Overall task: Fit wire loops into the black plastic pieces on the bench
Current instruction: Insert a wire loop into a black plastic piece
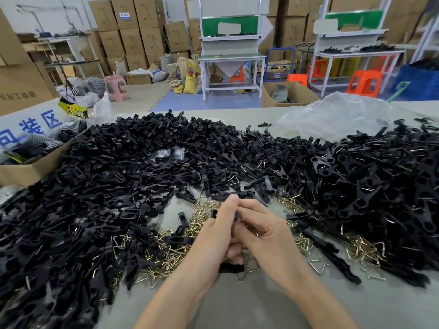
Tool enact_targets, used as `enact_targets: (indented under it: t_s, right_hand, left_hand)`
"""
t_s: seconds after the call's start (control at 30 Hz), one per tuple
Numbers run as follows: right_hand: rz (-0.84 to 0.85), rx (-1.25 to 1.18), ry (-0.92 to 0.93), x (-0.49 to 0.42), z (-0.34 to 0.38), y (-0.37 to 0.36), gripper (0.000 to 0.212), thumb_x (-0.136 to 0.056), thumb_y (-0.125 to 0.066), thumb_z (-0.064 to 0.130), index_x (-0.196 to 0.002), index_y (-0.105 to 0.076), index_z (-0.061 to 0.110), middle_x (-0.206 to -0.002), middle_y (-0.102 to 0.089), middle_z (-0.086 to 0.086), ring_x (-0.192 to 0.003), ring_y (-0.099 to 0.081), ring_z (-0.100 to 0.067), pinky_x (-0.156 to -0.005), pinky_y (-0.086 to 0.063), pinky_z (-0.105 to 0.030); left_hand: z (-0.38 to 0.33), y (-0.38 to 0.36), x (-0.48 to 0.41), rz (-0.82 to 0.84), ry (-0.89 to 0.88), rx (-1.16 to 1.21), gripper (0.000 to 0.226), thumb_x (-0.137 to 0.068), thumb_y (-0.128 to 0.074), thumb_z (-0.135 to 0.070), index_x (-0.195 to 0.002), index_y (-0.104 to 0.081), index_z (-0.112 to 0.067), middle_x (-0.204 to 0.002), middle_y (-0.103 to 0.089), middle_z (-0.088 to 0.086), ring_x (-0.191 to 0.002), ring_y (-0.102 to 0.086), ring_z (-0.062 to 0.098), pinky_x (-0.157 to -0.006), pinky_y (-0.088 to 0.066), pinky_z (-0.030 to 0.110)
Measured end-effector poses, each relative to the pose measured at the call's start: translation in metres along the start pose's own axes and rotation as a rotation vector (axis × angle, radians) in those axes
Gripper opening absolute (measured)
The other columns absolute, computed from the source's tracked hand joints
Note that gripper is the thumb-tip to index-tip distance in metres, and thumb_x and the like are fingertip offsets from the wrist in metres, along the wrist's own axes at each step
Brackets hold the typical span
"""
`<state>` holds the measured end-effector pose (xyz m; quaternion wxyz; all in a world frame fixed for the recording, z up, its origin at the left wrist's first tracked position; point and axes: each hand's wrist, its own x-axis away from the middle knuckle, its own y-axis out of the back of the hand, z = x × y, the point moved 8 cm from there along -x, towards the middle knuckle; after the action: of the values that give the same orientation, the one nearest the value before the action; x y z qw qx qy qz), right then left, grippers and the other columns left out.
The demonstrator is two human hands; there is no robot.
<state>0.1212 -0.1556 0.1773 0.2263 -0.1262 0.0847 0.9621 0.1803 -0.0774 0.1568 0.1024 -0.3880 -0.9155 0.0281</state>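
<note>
Head view, left hand [211, 236] and right hand [268, 231] together, both gripping black plastic piece [236, 219] between them, wire loops [202, 216] beneath.

An open cardboard box [28, 172] is sitting at the left, a crumpled clear bag [332, 115] is lying far right; behind, a pink stool [116, 87] and orange stools [364, 83] are standing near stacked cartons [133, 32]

Blue chars "装区" are seen on white board [35, 124], left side. "PRO" is printed on yellow-black pack [76, 109]. Other box text is illegible.
</note>
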Motion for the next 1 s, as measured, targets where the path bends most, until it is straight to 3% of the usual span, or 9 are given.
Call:
enact_targets:
  t_s: [0.1,0.23,0.5,0.63,0.7,0.77,0.83,0.93,1.0]
  right_hand:
    - [0.025,-0.099,0.004,0.000,0.001,-0.002,0.016,-0.089,-0.072,0.021,-0.102,-0.080,0.025,-0.121,-0.066,0.010,-0.063,-0.071,-0.032,-0.050,-0.055,-0.036]
    - [0.059,-0.135,0.009,0.001,0.002,-0.004,0.030,-0.090,-0.074,0.015,-0.115,-0.076,0.031,-0.123,-0.066,0.008,-0.065,-0.070,-0.028,-0.053,-0.056,-0.030]
    - [0.028,0.058,0.056,0.001,0.006,-0.001,0.026,-0.095,-0.069,0.013,-0.110,-0.074,0.033,-0.116,-0.065,0.010,-0.063,-0.069,-0.019,-0.049,-0.056,-0.029]
    - [-0.202,0.087,0.143,-0.002,0.020,0.028,0.016,-0.095,-0.066,0.033,-0.107,-0.074,0.041,-0.109,-0.069,0.014,-0.079,-0.071,-0.005,-0.064,-0.055,-0.016]
    - [-0.432,-0.074,0.127,-0.002,0.019,0.068,0.016,-0.093,-0.064,0.043,-0.105,-0.073,0.038,-0.103,-0.075,0.008,-0.087,-0.073,-0.010,-0.071,-0.054,-0.015]
    - [-0.545,-0.344,0.028,-0.002,0.006,0.097,0.030,-0.089,-0.065,0.049,-0.109,-0.069,0.028,-0.108,-0.077,0.003,-0.093,-0.075,-0.017,-0.070,-0.058,-0.020]
    - [-0.503,-0.521,-0.083,-0.005,-0.007,0.100,0.037,-0.087,-0.065,0.047,-0.114,-0.069,0.021,-0.109,-0.077,-0.006,-0.088,-0.075,-0.016,-0.066,-0.059,-0.021]
    - [-0.371,-0.434,-0.150,-0.008,-0.013,0.078,0.021,-0.090,-0.063,0.043,-0.096,-0.079,0.031,-0.098,-0.078,-0.009,-0.076,-0.073,-0.014,-0.061,-0.058,-0.022]
    - [-0.321,-0.361,-0.152,-0.010,-0.014,0.065,0.024,-0.090,-0.059,0.044,-0.101,-0.077,0.033,-0.094,-0.077,-0.008,-0.073,-0.072,-0.015,-0.060,-0.058,-0.022]
  left_hand:
    - [-0.004,-0.004,0.001,0.041,-0.027,0.008,0.062,-0.073,-0.050,-0.080,-0.059,-0.069,-0.024,-0.044,-0.033,-0.002,-0.039,-0.037,0.012,-0.049,-0.045,0.026]
    - [-0.006,-0.004,0.003,0.051,-0.019,0.021,0.067,-0.077,-0.047,-0.080,-0.060,-0.070,-0.021,-0.040,-0.034,-0.004,-0.041,-0.038,0.014,-0.048,-0.043,0.023]
    - [0.000,0.001,-0.001,-0.020,-0.047,-0.042,0.075,-0.064,-0.053,-0.094,-0.050,-0.058,-0.020,-0.041,-0.036,-0.001,-0.039,-0.041,0.017,-0.047,-0.044,0.025]
    - [-0.009,-0.010,-0.004,0.093,-0.126,0.039,0.061,-0.061,-0.061,-0.093,-0.074,-0.070,-0.034,-0.056,-0.051,-0.004,-0.046,-0.048,0.014,-0.051,-0.046,0.030]
    - [-0.014,-0.011,-0.002,0.113,-0.180,0.019,0.050,-0.068,-0.063,-0.086,-0.090,-0.071,-0.041,-0.064,-0.056,-0.006,-0.052,-0.052,0.014,-0.052,-0.047,0.030]
    - [-0.019,-0.010,0.002,0.104,-0.249,-0.018,0.044,-0.077,-0.061,-0.079,-0.105,-0.068,-0.047,-0.069,-0.059,-0.007,-0.057,-0.055,0.012,-0.056,-0.051,0.027]
    - [-0.024,-0.005,0.007,0.041,-0.304,-0.050,0.038,-0.081,-0.059,-0.073,-0.109,-0.066,-0.049,-0.072,-0.061,-0.007,-0.059,-0.057,0.011,-0.059,-0.054,0.026]
    - [-0.031,0.011,0.010,-0.153,-0.397,-0.176,0.012,-0.094,-0.058,-0.052,-0.104,-0.063,-0.048,-0.072,-0.061,-0.011,-0.063,-0.057,0.008,-0.059,-0.052,0.021]
    - [-0.034,0.023,0.005,-0.296,-0.430,-0.322,0.010,-0.098,-0.058,-0.039,-0.105,-0.059,-0.047,-0.074,-0.061,-0.015,-0.061,-0.054,0.003,-0.056,-0.047,0.019]
